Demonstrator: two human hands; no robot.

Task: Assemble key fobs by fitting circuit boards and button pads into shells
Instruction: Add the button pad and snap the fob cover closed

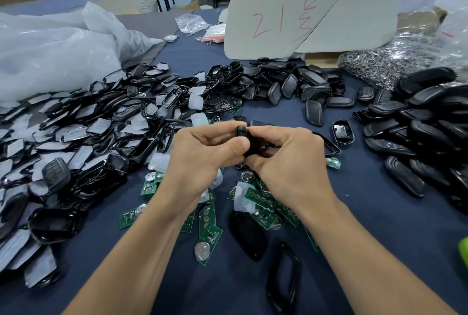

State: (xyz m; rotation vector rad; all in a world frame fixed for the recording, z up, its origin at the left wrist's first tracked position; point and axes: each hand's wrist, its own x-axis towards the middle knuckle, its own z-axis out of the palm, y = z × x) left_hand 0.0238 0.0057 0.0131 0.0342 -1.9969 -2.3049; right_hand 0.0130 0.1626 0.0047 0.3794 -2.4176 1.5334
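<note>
Left hand and right hand both pinch one fob; boards under fob, shells piled left of it.

Shell frames left, circuit boards centre, finished fobs right, card behind

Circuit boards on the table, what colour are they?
The boards are green; the head view shows them best.

Two hands, left hand and right hand, on one black fob. Green circuit boards: a dozen or so, some hidden under the arms. Black shells in three piles, way too many to count, plus one bag of key rings.
</note>
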